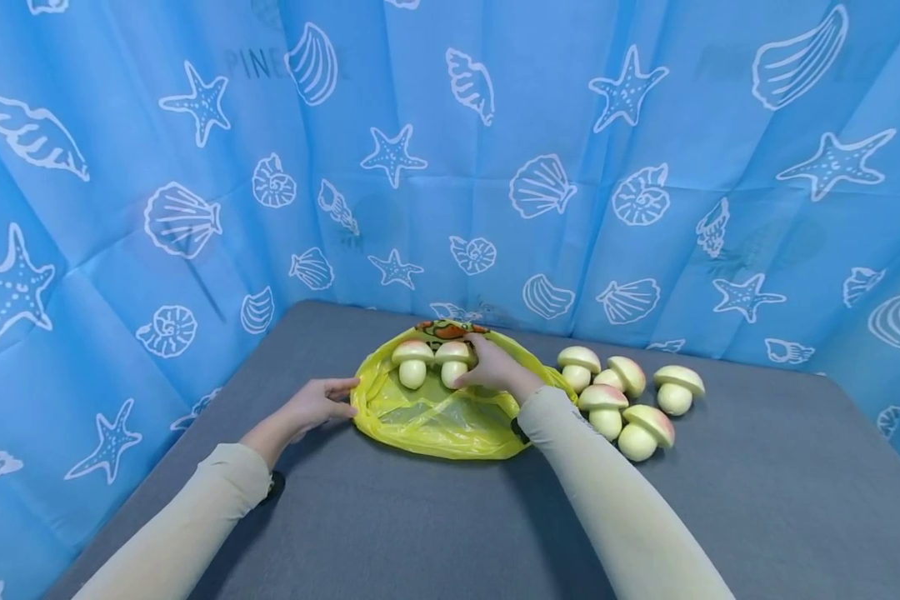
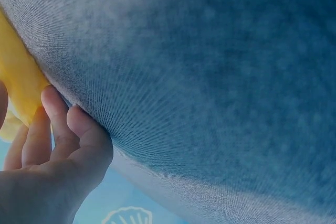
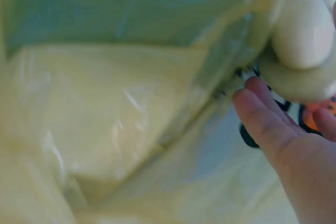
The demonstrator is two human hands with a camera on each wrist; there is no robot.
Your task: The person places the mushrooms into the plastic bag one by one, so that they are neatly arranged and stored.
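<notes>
Five mushrooms (image 1: 603, 398), head view only, left hand (image 1: 311, 408) pinching bag (image 1: 435, 435), right hand (image 1: 491, 367), hold unclear

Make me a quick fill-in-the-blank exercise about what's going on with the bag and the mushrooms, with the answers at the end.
1. The left hand holds the rim of a plastic bag coloured ____.
2. The hand touching a mushroom inside the bag is the person's ____ hand.
3. In the head view, the mushrooms on the grey table to the right of the bag number ____.
4. The blue curtain shows white outlines of shells and ____.

Missing words: yellow; right; five; starfish.
</notes>
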